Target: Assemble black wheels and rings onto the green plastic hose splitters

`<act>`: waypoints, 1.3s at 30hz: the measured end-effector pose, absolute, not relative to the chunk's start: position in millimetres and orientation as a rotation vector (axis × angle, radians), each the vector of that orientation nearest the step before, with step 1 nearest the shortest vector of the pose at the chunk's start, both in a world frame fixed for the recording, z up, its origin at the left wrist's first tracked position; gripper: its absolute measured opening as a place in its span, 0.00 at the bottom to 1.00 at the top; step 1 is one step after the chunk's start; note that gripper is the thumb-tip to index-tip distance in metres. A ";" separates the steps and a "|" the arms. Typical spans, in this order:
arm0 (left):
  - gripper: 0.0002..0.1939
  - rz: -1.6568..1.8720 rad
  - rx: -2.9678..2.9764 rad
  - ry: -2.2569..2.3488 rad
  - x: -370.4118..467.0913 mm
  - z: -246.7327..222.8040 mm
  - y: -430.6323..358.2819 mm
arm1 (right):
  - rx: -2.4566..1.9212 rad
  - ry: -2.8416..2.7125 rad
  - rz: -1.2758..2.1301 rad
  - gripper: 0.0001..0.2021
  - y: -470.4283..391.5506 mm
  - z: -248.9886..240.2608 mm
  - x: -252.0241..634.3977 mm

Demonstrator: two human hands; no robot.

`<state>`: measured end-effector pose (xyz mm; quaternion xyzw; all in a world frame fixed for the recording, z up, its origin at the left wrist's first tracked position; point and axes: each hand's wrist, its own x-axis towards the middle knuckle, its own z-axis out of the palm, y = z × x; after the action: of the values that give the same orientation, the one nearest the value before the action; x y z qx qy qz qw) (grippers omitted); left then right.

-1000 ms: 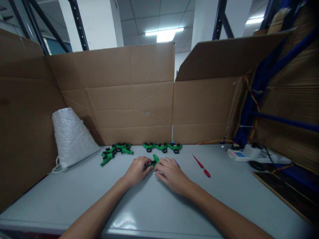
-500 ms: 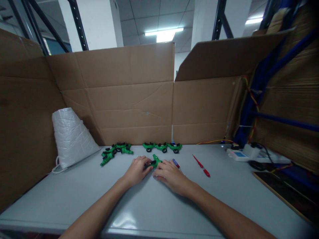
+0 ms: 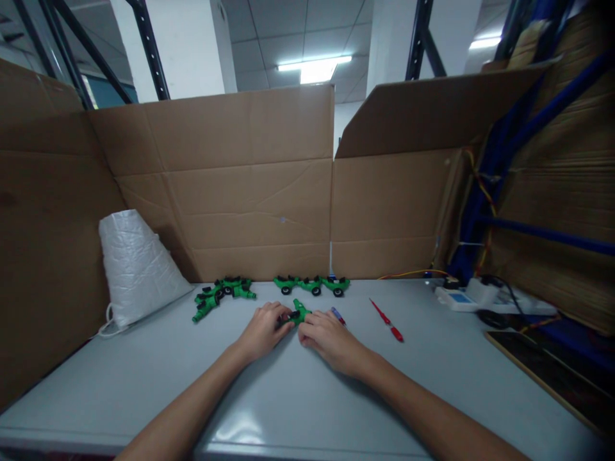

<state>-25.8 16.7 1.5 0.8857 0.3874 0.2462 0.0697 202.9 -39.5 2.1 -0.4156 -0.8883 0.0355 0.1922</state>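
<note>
A small green toy car part (image 3: 298, 310) with a black bit on its left side lies between my two hands in the middle of the table. My left hand (image 3: 267, 328) pinches its left end, fingers curled round the black bit. From the right, my right hand (image 3: 330, 338) closes its fingertips on the other end; they partly hide the part. Just beyond the right knuckles lies a blue-and-red pen-like tool (image 3: 338, 315), half covered by that hand. Further right rests a red screwdriver (image 3: 387, 320).
Behind my hands stands a row of three green toy cars (image 3: 311, 285) with black wheels. Several green toy parts (image 3: 223, 294) lie to the left, near a white foam bag (image 3: 139, 269). A power strip (image 3: 494, 302) sits right. Cardboard walls (image 3: 250, 192) enclose the grey table (image 3: 269, 403).
My right hand has shifted slightly and its fingers have drawn in a little more by the green part. The left hand stays nearly still. The camera view has moved very slightly.
</note>
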 end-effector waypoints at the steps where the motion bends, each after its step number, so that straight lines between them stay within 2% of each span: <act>1: 0.07 0.734 2.661 1.169 -25.6 2.1 16.5 | -1.175 -2.499 0.104 0.08 -39.6 2.6 203.2; 26: 0.09 0.728 2.656 1.171 -26.5 1.0 18.9 | -1.162 -2.515 0.031 0.08 -36.5 -6.7 204.8; 32: 0.07 0.723 2.649 1.160 -25.9 2.9 17.9 | -1.225 -2.468 0.032 0.02 -42.1 0.8 203.8; 39: 0.07 0.710 2.656 1.164 -24.9 6.0 14.7 | -1.232 -2.472 0.097 0.03 -39.6 0.4 206.2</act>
<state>-24.9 14.7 6.0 0.8869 0.3888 0.2372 0.0779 206.2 -39.6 0.4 -0.4379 -0.8785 0.0345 0.1879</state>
